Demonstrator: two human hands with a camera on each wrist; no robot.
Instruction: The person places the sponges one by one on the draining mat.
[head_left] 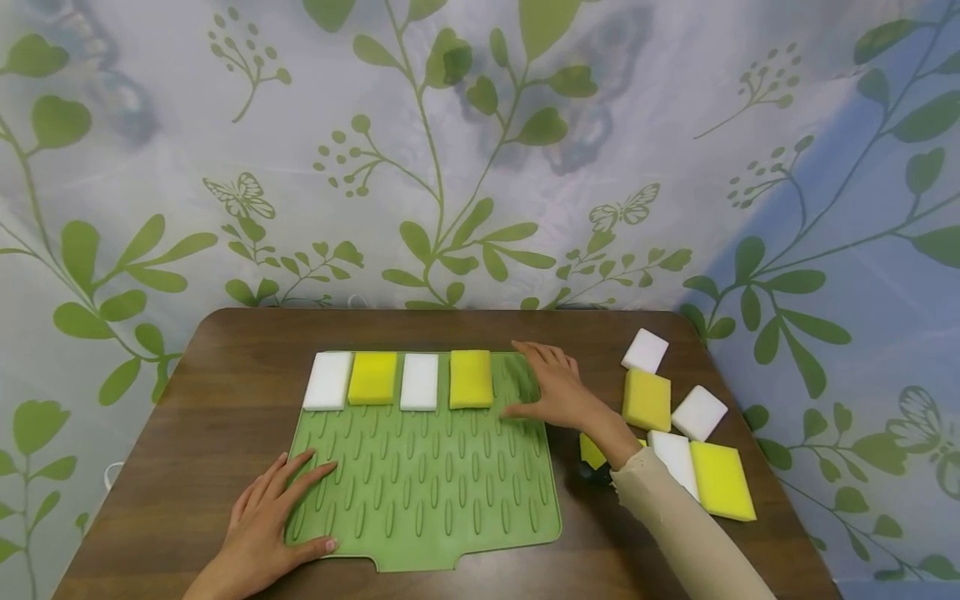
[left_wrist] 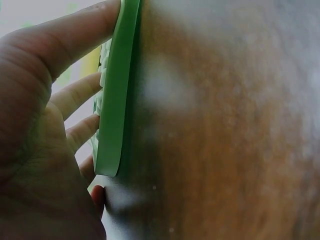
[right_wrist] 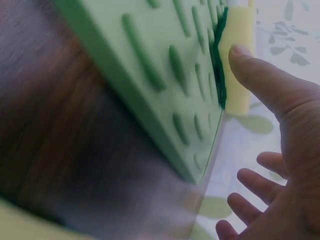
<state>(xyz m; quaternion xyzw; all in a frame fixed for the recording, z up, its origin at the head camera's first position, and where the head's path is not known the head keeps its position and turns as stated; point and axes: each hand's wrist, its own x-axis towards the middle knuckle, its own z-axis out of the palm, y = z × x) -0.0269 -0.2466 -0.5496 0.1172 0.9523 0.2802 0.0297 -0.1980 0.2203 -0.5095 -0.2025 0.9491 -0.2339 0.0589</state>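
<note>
A green ridged drying mat (head_left: 420, 492) lies on the wooden table. Along its far edge, white and yellow sponge blocks alternate: a white block (head_left: 327, 381), a yellow sponge (head_left: 372, 377), another white block (head_left: 419, 382) and a second yellow sponge (head_left: 471, 379). My left hand (head_left: 270, 517) rests with spread fingers on the mat's left edge; in the left wrist view its thumb (left_wrist: 85, 32) touches the rim. Over the far right corner, my right hand (head_left: 558, 392) is empty, fingers extended and thumb apart. It is just right of the second yellow sponge, with a small gap between.
Right of the mat lie loose white blocks (head_left: 645, 351) and yellow sponges (head_left: 722, 481), several in all. A yellow-and-dark piece (head_left: 592, 454) is partly hidden beneath my right forearm. A leaf-patterned curtain (head_left: 480, 167) hangs behind the table.
</note>
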